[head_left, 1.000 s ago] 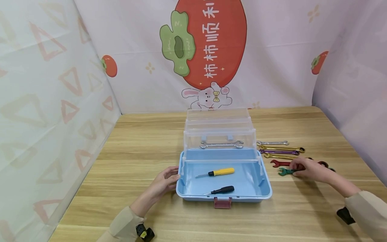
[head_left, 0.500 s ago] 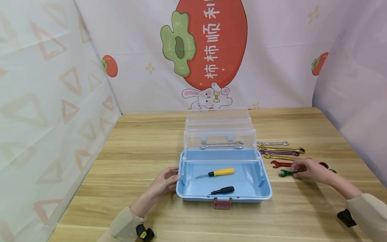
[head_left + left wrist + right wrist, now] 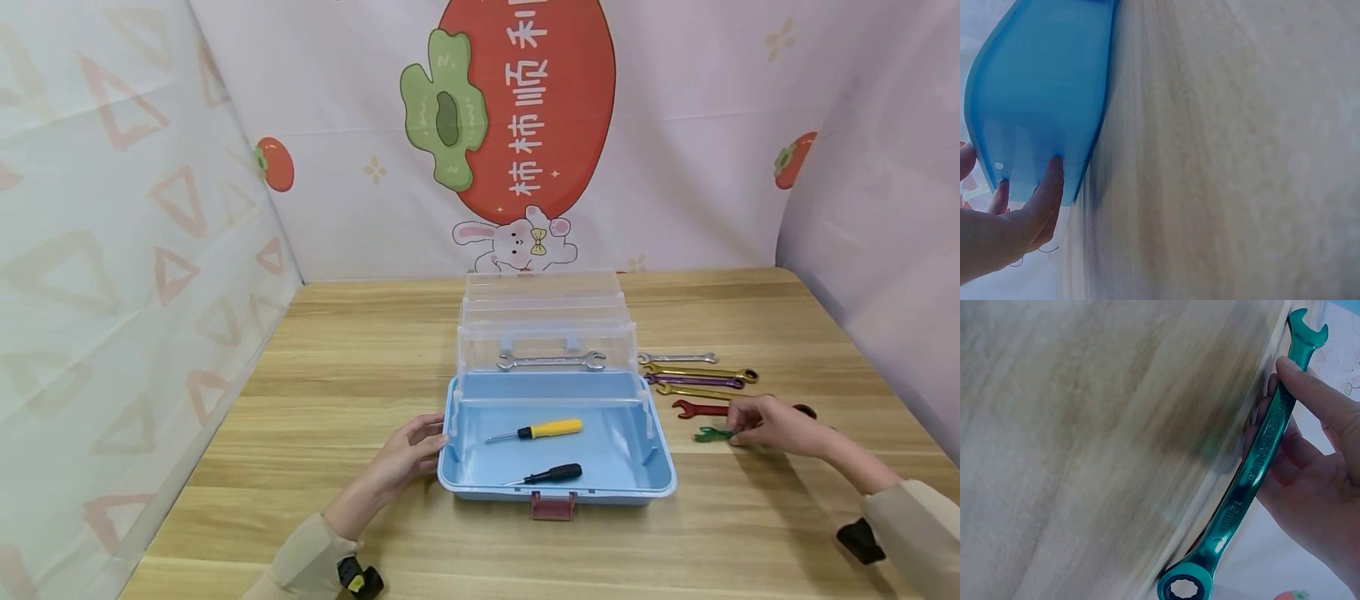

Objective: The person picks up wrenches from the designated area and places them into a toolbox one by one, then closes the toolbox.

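The green wrench (image 3: 1257, 464) reads "12mm", its other lettering faint; the backdrop (image 3: 562, 100) shows 柿柿顺 and a cropped character. The right grip (image 3: 1319, 456), thumb and fingers pinching the shank, holds it right of the blue toolbox (image 3: 517, 457). The left grip (image 3: 408, 450), fingers loosely extended, touches the toolbox's end wall.

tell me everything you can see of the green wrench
The green wrench is long and shiny, metal by its look, with an open forked end, a ring end with a toothed hole, and lettering along the shank. The person's right grip holds it near the open end, which points toward the blue toolbox. It is right of that box, nearer the person than the red wrench. It looks tipped partly on edge. Whether it touches the table is unclear.
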{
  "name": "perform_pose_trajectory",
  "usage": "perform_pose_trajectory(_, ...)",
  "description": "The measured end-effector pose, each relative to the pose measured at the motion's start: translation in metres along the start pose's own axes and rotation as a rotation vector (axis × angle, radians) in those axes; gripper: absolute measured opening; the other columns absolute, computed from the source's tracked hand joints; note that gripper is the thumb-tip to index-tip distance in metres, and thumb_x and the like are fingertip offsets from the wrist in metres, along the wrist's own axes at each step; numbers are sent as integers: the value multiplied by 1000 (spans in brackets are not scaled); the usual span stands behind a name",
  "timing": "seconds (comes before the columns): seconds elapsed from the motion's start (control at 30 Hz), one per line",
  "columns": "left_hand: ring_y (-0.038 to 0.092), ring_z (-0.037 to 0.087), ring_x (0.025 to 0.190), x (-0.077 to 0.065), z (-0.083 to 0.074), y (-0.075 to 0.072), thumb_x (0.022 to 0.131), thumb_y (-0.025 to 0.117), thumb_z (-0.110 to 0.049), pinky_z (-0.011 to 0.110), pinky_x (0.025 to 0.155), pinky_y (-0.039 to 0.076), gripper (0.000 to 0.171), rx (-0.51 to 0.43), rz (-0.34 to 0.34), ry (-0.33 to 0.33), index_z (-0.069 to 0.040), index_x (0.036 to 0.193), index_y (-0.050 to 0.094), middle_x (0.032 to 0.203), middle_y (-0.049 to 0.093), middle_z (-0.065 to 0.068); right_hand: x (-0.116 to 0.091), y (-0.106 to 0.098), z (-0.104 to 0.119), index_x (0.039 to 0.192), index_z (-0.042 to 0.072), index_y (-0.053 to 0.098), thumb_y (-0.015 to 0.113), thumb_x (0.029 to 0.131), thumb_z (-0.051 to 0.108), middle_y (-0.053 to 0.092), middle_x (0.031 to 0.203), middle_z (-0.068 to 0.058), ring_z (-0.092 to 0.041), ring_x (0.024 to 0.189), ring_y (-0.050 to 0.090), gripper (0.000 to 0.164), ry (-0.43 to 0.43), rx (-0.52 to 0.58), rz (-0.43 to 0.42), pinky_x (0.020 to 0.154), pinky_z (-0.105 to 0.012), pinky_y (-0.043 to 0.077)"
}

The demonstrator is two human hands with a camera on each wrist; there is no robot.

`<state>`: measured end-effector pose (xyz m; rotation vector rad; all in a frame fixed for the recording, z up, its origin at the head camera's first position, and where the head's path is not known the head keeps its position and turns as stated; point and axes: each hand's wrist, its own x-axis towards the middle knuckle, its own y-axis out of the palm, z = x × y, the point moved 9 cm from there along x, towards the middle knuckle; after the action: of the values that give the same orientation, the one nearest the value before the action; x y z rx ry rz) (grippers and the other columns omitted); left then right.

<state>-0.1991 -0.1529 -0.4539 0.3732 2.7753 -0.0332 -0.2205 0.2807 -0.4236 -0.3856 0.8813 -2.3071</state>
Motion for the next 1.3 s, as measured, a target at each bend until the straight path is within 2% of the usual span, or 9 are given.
perform_pose_trajectory(0.17,51,21,104,0,0,0,87,56,-19,40,86,44,51,3,4,1,2,129,36,128,41,21,2,1,-1,77,11,53,62,76,-5,54,67,4,2,59,41,18,16,19,31,44,-23,35)
perform_pose_trajectory(0.43,51,21,103,-1,0,1,87,55,-20,40,87,44,51,7,8,-2,2,129,35,128,40,22,6,-2,1,75,8,54,64,75,-4,53,68,8,4,60,40,15,8,-1,39,44,-21,35)
perform_pose_trajectory(0.6,51,21,103,-1,0,1,87,56,-20,40,87,44,52,8,7,-2,2,129,36,129,40,22,9,-4,2,75,9,55,63,75,-5,53,66,6,2,59,40,16,7,5,43,44,-22,35)
perform_pose_trajectory(0.87,51,21,103,0,0,1,87,55,-19,39,86,44,51,3,8,3,2,129,35,128,41,22,13,-10,10,76,4,56,62,75,-7,54,64,-2,0,58,43,13,-15,20,51,44,-22,37)
perform_pose_trajectory(1.07,51,21,103,0,0,1,87,55,-19,39,86,44,51,6,9,0,2,129,36,128,41,22,19,-18,17,77,4,55,61,75,-8,53,66,2,1,59,42,13,12,-19,49,46,-22,39)
perform_pose_trajectory(1.3,51,21,103,0,-1,1,87,55,-20,40,86,44,51,6,7,-2,2,129,36,128,40,22,26,-24,29,76,3,54,63,78,1,50,67,9,2,59,39,10,16,-45,47,45,-23,37)
